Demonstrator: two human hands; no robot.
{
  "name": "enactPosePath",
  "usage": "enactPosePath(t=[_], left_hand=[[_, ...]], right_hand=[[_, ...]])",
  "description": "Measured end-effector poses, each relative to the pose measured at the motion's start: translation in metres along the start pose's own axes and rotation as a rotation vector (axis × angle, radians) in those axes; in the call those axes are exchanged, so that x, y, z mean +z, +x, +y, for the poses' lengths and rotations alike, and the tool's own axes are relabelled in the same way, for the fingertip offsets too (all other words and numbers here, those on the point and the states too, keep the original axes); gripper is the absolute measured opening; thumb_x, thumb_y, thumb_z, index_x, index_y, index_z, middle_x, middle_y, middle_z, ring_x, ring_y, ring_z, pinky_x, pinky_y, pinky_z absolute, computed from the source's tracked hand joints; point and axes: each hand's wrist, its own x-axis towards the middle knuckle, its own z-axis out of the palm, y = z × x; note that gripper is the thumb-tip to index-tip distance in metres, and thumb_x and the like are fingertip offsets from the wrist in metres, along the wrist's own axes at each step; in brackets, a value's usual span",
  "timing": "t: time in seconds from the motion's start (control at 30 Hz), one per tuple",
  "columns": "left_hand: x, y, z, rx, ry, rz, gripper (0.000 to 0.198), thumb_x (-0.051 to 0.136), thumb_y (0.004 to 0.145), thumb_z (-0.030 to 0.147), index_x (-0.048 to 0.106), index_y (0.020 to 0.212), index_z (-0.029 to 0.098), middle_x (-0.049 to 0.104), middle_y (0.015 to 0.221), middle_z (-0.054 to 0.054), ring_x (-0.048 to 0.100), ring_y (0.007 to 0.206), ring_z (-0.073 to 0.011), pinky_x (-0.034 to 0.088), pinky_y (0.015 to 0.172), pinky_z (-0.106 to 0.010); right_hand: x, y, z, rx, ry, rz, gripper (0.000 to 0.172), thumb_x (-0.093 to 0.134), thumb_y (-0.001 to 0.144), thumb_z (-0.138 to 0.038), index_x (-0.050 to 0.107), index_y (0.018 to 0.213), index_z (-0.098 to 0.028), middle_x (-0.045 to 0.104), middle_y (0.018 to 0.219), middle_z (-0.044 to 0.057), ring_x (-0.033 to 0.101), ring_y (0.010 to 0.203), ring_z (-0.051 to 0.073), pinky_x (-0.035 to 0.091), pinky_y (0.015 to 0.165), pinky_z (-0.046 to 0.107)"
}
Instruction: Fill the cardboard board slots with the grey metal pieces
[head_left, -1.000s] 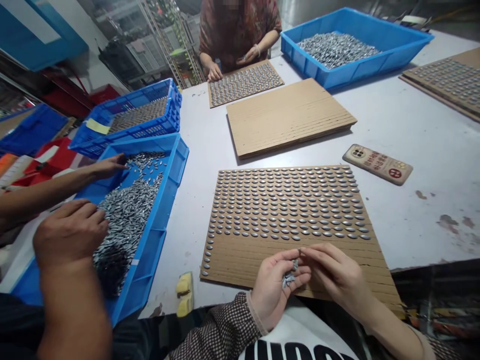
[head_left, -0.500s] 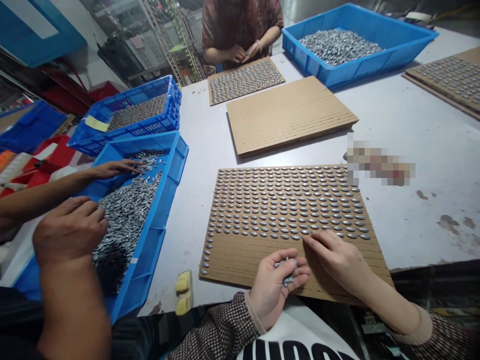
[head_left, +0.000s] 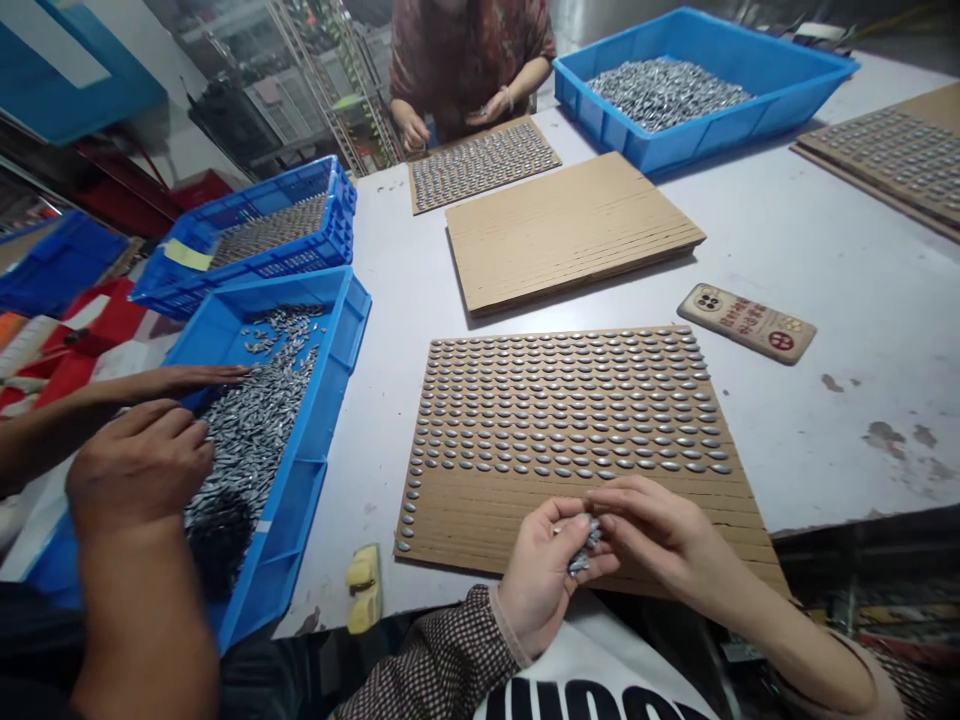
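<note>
A cardboard sheet (head_left: 480, 510) lies in front of me, its upper part covered with rows of small silver oval pieces (head_left: 544, 405) and a short column of them down its left edge. Over the sheet's lower part, my left hand (head_left: 544, 570) is palm up, cupped around a small pile of loose silver pieces (head_left: 585, 545). The fingertips of my right hand (head_left: 667, 535) meet at that pile, touching the left hand's fingers. Whether a piece is between the right fingertips is too small to tell.
Left, a blue tray (head_left: 341, 340) holds loose pieces, with other people's arms over it. Beyond the sheet lie stacked cardboard (head_left: 570, 230), a phone (head_left: 750, 322) and another blue tray (head_left: 607, 120). A person (head_left: 472, 60) works opposite. A yellow object (head_left: 364, 588) sits at the table edge.
My right hand has moved left and down from the lowest row of pieces to the pile in my left hand. The opposite person's hands have parted, and an arm at the left tray has drawn back.
</note>
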Motion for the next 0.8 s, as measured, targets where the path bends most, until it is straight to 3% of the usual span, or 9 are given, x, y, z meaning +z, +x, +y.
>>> enactPosePath(t=[0.1,0.23,0.33,0.53,0.67,0.8], left_hand=[[0.000,0.002,-0.003,0.015,0.074,-0.050,0.028,0.067,0.082,0.032,0.057,0.095,0.009,0.066,0.078,-0.007,0.062,0.061,-0.0091,0.053,0.062,-0.022],[0.001,0.005,-0.007,0.057,0.127,-0.034,0.031,0.068,0.080,0.034,0.052,0.095,0.012,0.067,0.071,-0.005,0.060,0.052,-0.0099,0.050,0.049,-0.020],[0.002,0.008,-0.011,0.072,0.159,-0.056,0.031,0.068,0.080,0.035,0.048,0.092,0.015,0.067,0.070,-0.005,0.061,0.052,-0.0116,0.046,0.042,-0.018],[0.007,0.013,-0.014,0.080,0.228,-0.064,0.031,0.067,0.080,0.038,0.047,0.089,0.015,0.061,0.063,-0.001,0.060,0.052,-0.0110,0.042,0.039,-0.015],[0.010,0.015,-0.013,0.060,0.258,-0.033,0.031,0.064,0.082,0.040,0.049,0.092,0.014,0.064,0.069,-0.003,0.059,0.053,-0.0100,0.044,0.041,-0.016],[0.012,0.015,-0.010,0.043,0.185,0.030,0.029,0.059,0.085,0.041,0.048,0.096,0.016,0.064,0.073,-0.003,0.058,0.053,-0.0097,0.043,0.041,-0.016]], right_hand=[[-0.002,0.001,-0.002,0.110,0.159,-0.076,0.022,0.049,0.094,-0.027,0.065,0.108,-0.022,0.066,0.103,0.008,0.063,0.094,0.018,0.052,0.080,0.028],[-0.003,-0.005,0.001,0.263,0.323,-0.117,0.022,0.051,0.094,-0.034,0.066,0.104,-0.021,0.069,0.092,0.005,0.065,0.081,0.016,0.051,0.072,0.025],[-0.004,-0.009,0.003,0.305,0.363,-0.142,0.025,0.051,0.094,-0.037,0.068,0.097,-0.018,0.068,0.082,0.004,0.064,0.074,0.015,0.050,0.067,0.023],[-0.007,-0.013,0.003,0.376,0.396,-0.175,0.025,0.054,0.092,-0.038,0.068,0.098,-0.018,0.070,0.082,0.003,0.065,0.073,0.014,0.050,0.065,0.022],[-0.010,-0.013,0.010,0.302,0.233,-0.108,0.022,0.051,0.094,-0.033,0.068,0.095,-0.019,0.070,0.084,0.004,0.065,0.075,0.015,0.051,0.066,0.023],[-0.016,-0.012,0.031,0.027,-0.145,0.116,0.017,0.050,0.094,-0.024,0.066,0.099,-0.022,0.069,0.094,0.006,0.064,0.086,0.018,0.051,0.076,0.028]])
